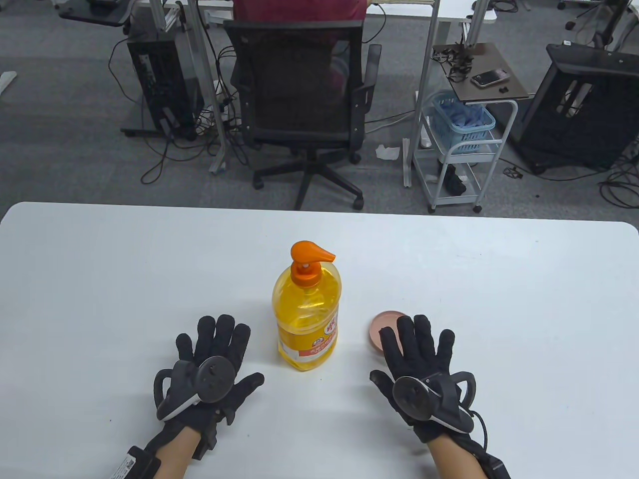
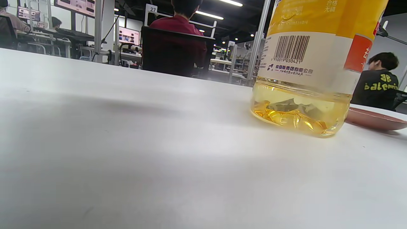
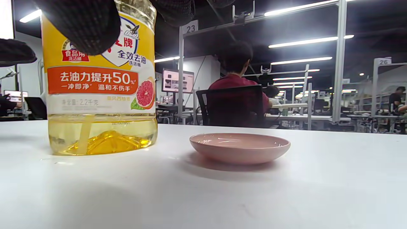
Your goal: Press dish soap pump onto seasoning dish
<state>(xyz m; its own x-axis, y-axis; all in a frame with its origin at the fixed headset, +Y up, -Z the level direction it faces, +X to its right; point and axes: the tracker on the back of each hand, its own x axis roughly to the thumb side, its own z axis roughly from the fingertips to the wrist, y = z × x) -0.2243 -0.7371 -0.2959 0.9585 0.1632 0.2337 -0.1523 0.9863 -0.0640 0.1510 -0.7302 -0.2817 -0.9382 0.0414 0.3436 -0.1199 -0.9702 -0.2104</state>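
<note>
The dish soap bottle [image 1: 306,319] stands upright mid-bench [image 1: 100,279], orange pump [image 1: 310,252] pointing right, pink seasoning dish [image 1: 384,327] just right of it partly under the right hand [image 1: 419,369], both hands spread flat, left hand [image 1: 212,369] empty, office chair [image 1: 304,100] beyond.

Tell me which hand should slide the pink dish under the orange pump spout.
Right. The right hand lies flat beside the small pink ceramic dish, fingertips overlapping its rim. The left hand sits across the yellow soap bottle.
</note>
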